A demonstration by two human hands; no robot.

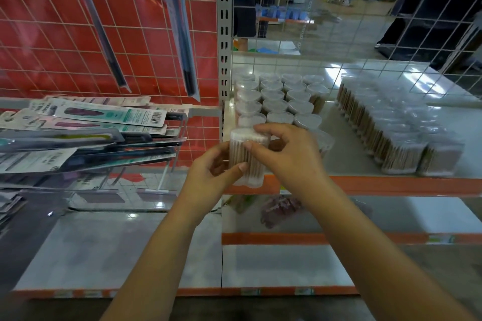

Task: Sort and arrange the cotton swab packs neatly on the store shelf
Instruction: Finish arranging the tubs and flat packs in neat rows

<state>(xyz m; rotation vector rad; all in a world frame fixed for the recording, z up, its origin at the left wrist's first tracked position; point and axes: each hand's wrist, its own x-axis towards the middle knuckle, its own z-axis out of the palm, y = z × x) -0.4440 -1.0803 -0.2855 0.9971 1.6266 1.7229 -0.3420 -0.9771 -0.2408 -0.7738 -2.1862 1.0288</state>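
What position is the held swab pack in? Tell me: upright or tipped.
Upright. The swab pack stands with its lid on top and its sticks vertical, held between the left hand and right hand.

The white store shelf (339, 154) carries round cotton swab packs (280, 101) beside rectangular packs (386, 122).

Red backing (39, 65) behind wire grid panel (146, 41); grey slotted upright (224, 41); glossy tiled floor (323, 34) beyond.

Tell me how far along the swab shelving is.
Done: round tubs stand in tidy rows at the shelf's back left, and rectangular packs sit in a row to the right. In hand: the left hand and right hand hold one tub at the shelf's front edge. Left: setting it in the front row.
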